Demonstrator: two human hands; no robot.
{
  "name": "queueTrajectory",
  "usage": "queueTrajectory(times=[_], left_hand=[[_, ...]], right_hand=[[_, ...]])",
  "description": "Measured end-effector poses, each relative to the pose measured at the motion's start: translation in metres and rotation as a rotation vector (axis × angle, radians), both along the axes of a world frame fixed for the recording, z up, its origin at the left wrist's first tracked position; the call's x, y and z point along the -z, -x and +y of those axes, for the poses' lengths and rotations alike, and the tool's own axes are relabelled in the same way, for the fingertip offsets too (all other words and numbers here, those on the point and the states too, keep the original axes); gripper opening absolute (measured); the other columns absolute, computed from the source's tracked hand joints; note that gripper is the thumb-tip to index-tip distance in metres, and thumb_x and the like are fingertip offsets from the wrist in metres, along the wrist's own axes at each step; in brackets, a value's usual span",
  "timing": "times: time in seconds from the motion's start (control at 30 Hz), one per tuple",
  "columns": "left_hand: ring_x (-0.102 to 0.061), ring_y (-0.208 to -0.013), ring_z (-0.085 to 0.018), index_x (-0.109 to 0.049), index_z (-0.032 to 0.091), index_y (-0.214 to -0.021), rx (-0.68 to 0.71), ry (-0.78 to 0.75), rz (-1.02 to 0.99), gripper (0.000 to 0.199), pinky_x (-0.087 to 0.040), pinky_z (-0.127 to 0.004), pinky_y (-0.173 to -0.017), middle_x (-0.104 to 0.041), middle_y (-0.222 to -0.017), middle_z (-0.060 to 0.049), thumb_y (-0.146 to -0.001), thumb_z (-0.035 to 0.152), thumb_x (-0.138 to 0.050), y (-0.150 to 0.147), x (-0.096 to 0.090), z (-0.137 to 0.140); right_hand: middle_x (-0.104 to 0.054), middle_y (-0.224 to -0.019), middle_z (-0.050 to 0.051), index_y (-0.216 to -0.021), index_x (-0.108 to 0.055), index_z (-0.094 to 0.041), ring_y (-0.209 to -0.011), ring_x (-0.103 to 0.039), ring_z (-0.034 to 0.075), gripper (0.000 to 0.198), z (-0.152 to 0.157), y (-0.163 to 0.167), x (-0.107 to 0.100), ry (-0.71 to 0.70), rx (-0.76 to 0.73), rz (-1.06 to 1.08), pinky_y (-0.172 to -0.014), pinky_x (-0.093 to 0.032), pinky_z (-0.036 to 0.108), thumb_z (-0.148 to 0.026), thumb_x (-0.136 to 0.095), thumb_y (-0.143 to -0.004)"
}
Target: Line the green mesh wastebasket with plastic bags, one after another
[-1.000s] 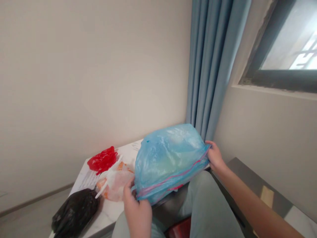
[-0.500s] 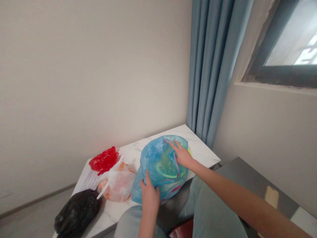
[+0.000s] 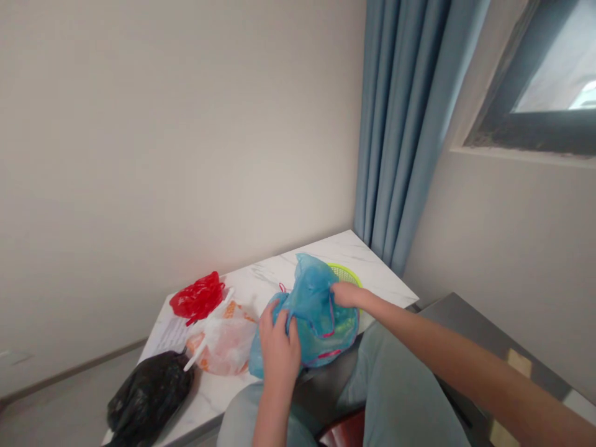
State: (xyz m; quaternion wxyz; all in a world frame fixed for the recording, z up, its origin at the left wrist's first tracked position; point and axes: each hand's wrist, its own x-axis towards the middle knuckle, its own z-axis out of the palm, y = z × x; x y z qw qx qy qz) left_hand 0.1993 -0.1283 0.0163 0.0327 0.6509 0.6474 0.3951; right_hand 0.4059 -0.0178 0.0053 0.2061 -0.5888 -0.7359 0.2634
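A translucent blue plastic bag with pinkish edging lies crumpled on the table. Its film partly covers a yellow-green mesh basket, whose rim shows at the back right. My left hand is closed on gathered film at the near left of the bag. At the bag's right side, my right hand grips its film, with the fingertips partly hidden by the plastic. A thin red loop sticks up behind the bag.
To the left on the white marbled table are a red plastic bag, a white-and-orange bag and a black bag. Written paper lies beneath. Blue curtains hang behind; a dark grey surface stands right.
The blue bag has been pulled back leftward and bunched up, exposing more of the basket's rim. My right hand has gone from spread fingers to a closed grip; the left has closed too.
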Motion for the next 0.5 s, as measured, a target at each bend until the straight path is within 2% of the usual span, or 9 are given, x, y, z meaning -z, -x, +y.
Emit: queueTrajectory(times=[0.07,0.2,0.3,0.4,0.5], left_hand=[[-0.048,-0.132,-0.025,-0.066,0.017,-0.105,0.100,0.048,-0.054,0.030,-0.035,-0.041,-0.114,-0.056,-0.137,-0.013,-0.097,0.031,-0.040,-0.002,-0.008,0.017],[-0.063,-0.113,-0.024,-0.064,0.017,-0.116,0.222,0.255,-0.218,0.039,-0.046,-0.038,-0.101,-0.070,-0.119,-0.010,-0.099,0.036,-0.035,-0.007,-0.006,0.057],[-0.064,-0.114,-0.023,-0.065,0.014,-0.116,0.236,0.428,-0.180,0.041,-0.047,-0.035,-0.100,-0.070,-0.120,-0.011,-0.099,0.030,-0.031,-0.019,0.007,0.085],[-0.060,-0.122,-0.024,-0.059,0.010,-0.126,0.188,0.601,-0.045,0.040,-0.044,-0.035,-0.104,-0.066,-0.128,-0.016,-0.095,0.017,-0.033,-0.035,0.023,0.102],[-0.067,-0.112,-0.029,-0.048,0.002,-0.139,0.155,0.707,0.010,0.052,-0.049,-0.038,-0.096,-0.068,-0.121,-0.024,-0.088,0.009,-0.042,-0.049,0.038,0.112]], right_hand=[[-0.067,-0.066,0.004,-0.062,-0.064,-0.017,-0.074,-0.061,0.016,0.018,-0.004,-0.017,-0.011,-0.020,0.034,-0.022,-0.072,-0.043,0.026,-0.004,-0.055,-0.071],[-0.069,-0.088,0.008,-0.075,-0.063,-0.018,-0.086,-0.060,0.021,0.025,-0.020,-0.057,-0.035,-0.154,0.129,-0.043,-0.077,-0.040,0.028,-0.002,-0.046,-0.066],[-0.064,-0.078,0.004,-0.073,-0.057,-0.020,-0.081,-0.058,0.020,0.024,-0.035,-0.086,-0.039,-0.212,0.218,0.000,-0.072,-0.038,0.026,-0.005,-0.042,-0.062],[-0.058,-0.067,0.000,-0.072,-0.053,-0.021,-0.073,-0.056,0.019,0.017,-0.048,-0.106,-0.030,-0.099,0.304,0.038,-0.065,-0.035,0.025,-0.008,-0.043,-0.067],[-0.059,-0.064,-0.001,-0.082,-0.056,-0.021,-0.068,-0.055,0.018,0.011,-0.060,-0.113,-0.017,0.034,0.289,-0.009,-0.062,-0.032,0.025,-0.016,-0.047,-0.078]])
